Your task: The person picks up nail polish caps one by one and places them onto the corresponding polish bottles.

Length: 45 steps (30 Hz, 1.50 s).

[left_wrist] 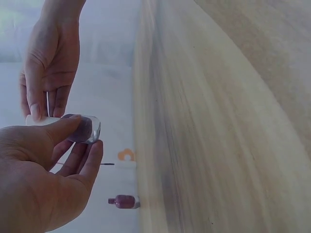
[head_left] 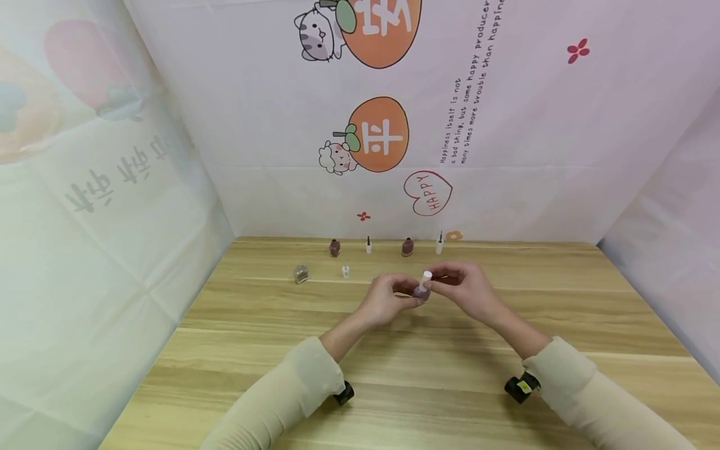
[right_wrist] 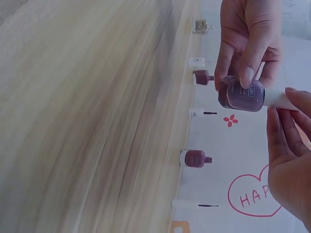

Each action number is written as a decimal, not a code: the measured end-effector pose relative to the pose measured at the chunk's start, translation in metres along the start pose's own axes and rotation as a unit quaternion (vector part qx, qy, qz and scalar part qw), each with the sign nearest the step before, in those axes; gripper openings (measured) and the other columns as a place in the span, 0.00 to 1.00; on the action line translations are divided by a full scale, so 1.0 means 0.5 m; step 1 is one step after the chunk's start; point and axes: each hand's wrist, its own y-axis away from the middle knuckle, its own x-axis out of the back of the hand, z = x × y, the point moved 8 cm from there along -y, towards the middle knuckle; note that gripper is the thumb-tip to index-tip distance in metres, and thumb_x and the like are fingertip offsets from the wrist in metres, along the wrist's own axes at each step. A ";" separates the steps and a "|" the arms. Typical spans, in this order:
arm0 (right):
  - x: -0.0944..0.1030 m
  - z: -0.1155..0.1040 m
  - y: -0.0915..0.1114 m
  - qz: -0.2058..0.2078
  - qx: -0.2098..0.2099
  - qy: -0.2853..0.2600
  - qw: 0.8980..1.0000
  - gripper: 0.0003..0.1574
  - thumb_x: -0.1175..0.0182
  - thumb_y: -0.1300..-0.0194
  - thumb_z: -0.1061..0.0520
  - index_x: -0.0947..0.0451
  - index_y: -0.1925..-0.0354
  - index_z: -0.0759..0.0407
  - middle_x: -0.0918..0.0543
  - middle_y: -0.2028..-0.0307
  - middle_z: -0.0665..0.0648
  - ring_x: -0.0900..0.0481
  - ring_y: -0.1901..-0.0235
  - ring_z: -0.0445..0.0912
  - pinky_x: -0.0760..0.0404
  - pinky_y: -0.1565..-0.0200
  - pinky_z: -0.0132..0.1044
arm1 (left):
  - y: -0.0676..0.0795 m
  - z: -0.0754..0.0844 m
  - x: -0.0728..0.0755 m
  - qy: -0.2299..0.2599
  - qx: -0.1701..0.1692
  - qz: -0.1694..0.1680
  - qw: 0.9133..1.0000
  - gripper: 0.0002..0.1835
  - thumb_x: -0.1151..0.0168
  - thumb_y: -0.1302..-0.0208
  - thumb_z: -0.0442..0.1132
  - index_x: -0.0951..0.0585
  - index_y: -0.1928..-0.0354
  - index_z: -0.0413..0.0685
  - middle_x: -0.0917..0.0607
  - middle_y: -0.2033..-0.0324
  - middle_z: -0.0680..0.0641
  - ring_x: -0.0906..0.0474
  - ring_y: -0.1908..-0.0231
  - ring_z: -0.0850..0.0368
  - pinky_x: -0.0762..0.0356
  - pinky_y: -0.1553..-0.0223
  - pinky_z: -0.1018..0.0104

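A mauve nail polish bottle (right_wrist: pixel 245 95) is held between the thumb and fingers of my left hand (head_left: pixel 385 301), above the table (head_left: pixel 427 387). Its white cap (head_left: pixel 425 279) sits at the bottle's neck, and my right hand (head_left: pixel 469 292) pinches it with thumb and fingers. In the head view the bottle tilts slightly, cap upward. Pale lettering shows on the glass in the right wrist view. The left wrist view has the left thumb lying along the bottle (left_wrist: pixel 87 130), while the right hand grips the cap from the far side.
Along the back edge stand two open dark-red polish bottles, one left (head_left: pixel 335 249) and one nearer the middle (head_left: pixel 407 249). White brush caps (head_left: pixel 369 248) stand beside them, brushes upward. Further left are a clear glass bottle (head_left: pixel 301 274) and another white cap (head_left: pixel 345 272). A printed cloth (head_left: pixel 270 125) hangs behind.
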 end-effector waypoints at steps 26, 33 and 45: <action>0.077 0.019 0.009 0.044 -0.012 0.066 0.997 0.16 0.36 0.39 0.60 0.21 0.53 0.63 0.17 0.58 0.62 0.19 0.57 0.56 0.21 0.61 0.29 | -0.065 0.012 -0.063 0.036 -0.010 0.000 0.999 0.10 0.32 0.44 0.35 0.17 0.59 0.47 0.14 0.63 0.52 0.18 0.60 0.62 0.23 0.60 0.73; 0.103 0.061 0.004 0.056 -0.017 0.089 0.994 0.17 0.36 0.39 0.57 0.21 0.52 0.62 0.17 0.57 0.61 0.19 0.57 0.53 0.21 0.60 0.28 | -0.088 0.004 -0.084 0.030 0.006 0.014 0.999 0.10 0.32 0.43 0.35 0.17 0.58 0.47 0.15 0.63 0.54 0.19 0.62 0.65 0.23 0.61 0.74; 0.153 0.150 -0.013 0.084 -0.037 0.099 0.991 0.22 0.36 0.39 0.49 0.21 0.49 0.57 0.17 0.55 0.59 0.19 0.55 0.48 0.22 0.59 0.29 | -0.145 -0.019 -0.121 0.030 0.004 0.030 0.999 0.12 0.33 0.44 0.31 0.17 0.56 0.44 0.14 0.63 0.52 0.19 0.63 0.68 0.24 0.61 0.76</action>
